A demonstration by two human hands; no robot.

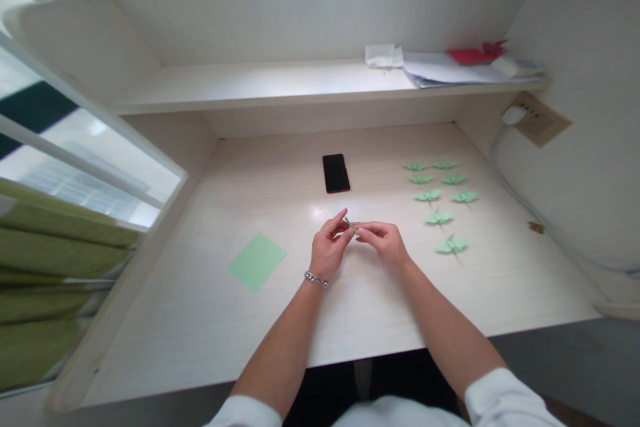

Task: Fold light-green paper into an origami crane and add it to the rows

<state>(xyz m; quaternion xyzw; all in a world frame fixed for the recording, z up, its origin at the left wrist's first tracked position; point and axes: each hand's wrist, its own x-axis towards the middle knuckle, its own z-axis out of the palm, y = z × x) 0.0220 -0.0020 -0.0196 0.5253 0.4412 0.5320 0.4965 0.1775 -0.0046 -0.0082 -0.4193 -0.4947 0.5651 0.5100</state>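
My left hand point(329, 245) and my right hand point(383, 241) meet over the middle of the white desk point(200, 320). Both pinch a small folded piece of green paper point(351, 224) between the fingertips. It is narrow and mostly hidden by my fingers. A silver bracelet point(316, 279) circles my left wrist. A flat square sheet of green paper point(257, 261) lies on the desk to the left of my hands. Several finished green paper cranes point(440, 203) are laid out in two columns to the right.
A black phone point(335, 173) lies face down beyond my hands. On the shelf above sit a stack of white papers point(440, 70), a folded tissue point(383, 55) and red paper point(475, 53). A wall socket with a plugged charger point(515, 115) and its cable is at right.
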